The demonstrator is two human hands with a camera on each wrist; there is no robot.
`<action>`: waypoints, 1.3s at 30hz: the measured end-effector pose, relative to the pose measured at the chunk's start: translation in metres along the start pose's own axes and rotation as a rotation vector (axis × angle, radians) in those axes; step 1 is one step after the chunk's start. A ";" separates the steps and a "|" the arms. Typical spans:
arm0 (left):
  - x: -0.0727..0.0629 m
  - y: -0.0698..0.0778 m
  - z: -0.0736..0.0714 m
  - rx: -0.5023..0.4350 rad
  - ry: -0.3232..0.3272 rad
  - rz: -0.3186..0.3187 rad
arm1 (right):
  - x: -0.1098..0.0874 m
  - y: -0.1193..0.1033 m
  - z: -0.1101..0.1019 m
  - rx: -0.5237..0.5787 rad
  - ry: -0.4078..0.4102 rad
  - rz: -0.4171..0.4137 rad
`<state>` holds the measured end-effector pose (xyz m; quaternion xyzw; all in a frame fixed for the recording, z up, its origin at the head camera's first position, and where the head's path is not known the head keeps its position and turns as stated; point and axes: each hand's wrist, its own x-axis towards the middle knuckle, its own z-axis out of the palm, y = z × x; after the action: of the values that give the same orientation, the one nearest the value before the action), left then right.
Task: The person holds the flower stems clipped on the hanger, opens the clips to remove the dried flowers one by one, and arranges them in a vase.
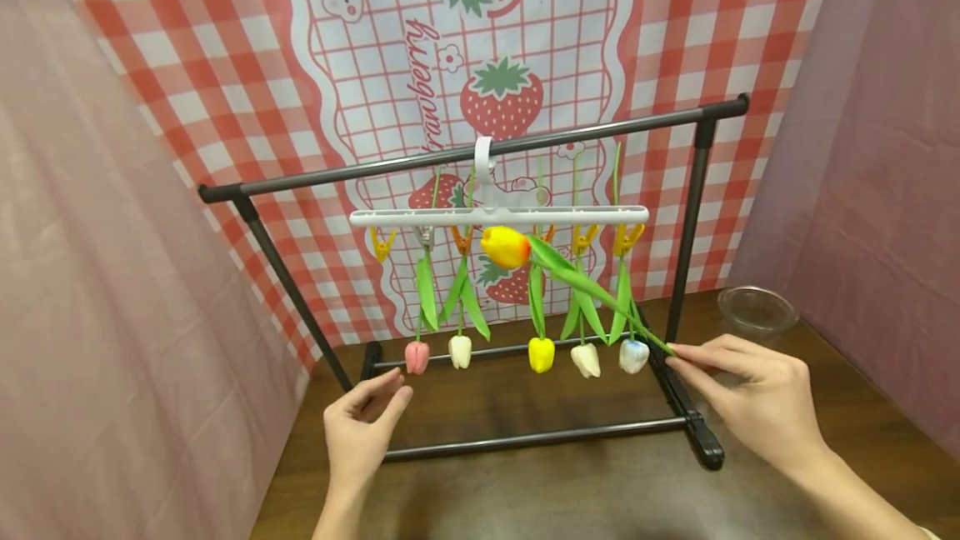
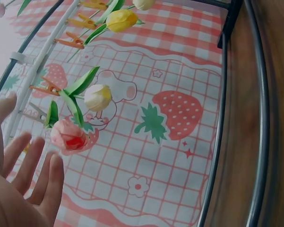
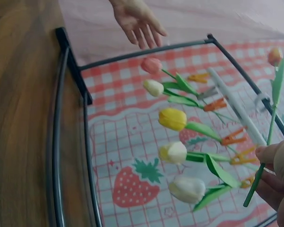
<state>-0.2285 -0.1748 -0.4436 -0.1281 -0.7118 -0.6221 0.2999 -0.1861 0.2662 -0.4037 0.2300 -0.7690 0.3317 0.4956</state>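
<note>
My right hand [image 1: 757, 394] pinches the stem of an artificial tulip [image 1: 505, 247] between thumb and fingers. Its yellow-orange bloom points left, in front of the white hanger [image 1: 420, 217]; the stem's lower end [image 3: 249, 197] shows beyond the fingers in the right wrist view. With fingers apart and nothing held, my left hand [image 1: 358, 436] is just below the pink tulip [image 1: 417, 357]. White tulips [image 1: 461, 351], a yellow tulip [image 1: 541, 354] and a blue-tinged tulip [image 1: 633, 356] also hang bloom-down from the hanger's clips. A yellow clip [image 1: 382, 246] at the hanger's left end holds no flower.
The hanger hooks over the top bar [image 1: 345, 172] of a dark metal rack standing on a brown wooden table [image 1: 525, 490]. At the back right sits a clear glass bowl [image 1: 757, 311]. Behind hangs a strawberry-print checked cloth [image 1: 675, 32], with pink curtains [image 1: 142, 298] either side.
</note>
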 end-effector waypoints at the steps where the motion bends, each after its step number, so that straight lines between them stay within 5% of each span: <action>1: 0.003 -0.001 0.002 0.003 0.042 -0.009 | -0.001 0.003 -0.002 -0.004 0.006 0.020; 5: 0.015 -0.004 0.010 0.021 0.140 -0.021 | -0.002 0.011 -0.009 -0.005 0.050 0.087; 9: 0.027 -0.007 0.018 0.054 0.161 -0.059 | -0.001 0.017 -0.015 0.020 0.103 0.149; 15: 0.038 -0.014 0.028 0.077 0.125 -0.125 | 0.000 0.023 -0.025 0.037 0.151 0.231; 22: 0.037 -0.018 0.039 0.066 0.061 -0.217 | 0.005 0.038 -0.038 0.021 0.187 0.322; 29: 0.040 -0.015 0.049 0.069 0.108 -0.284 | 0.019 0.051 -0.053 -0.063 0.180 0.477; 39: 0.044 -0.010 0.050 0.030 0.145 -0.282 | 0.045 0.093 -0.066 -0.186 0.101 0.525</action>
<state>-0.2822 -0.1367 -0.4277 0.0231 -0.7082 -0.6551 0.2621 -0.2274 0.3765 -0.3697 -0.0405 -0.8038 0.3879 0.4493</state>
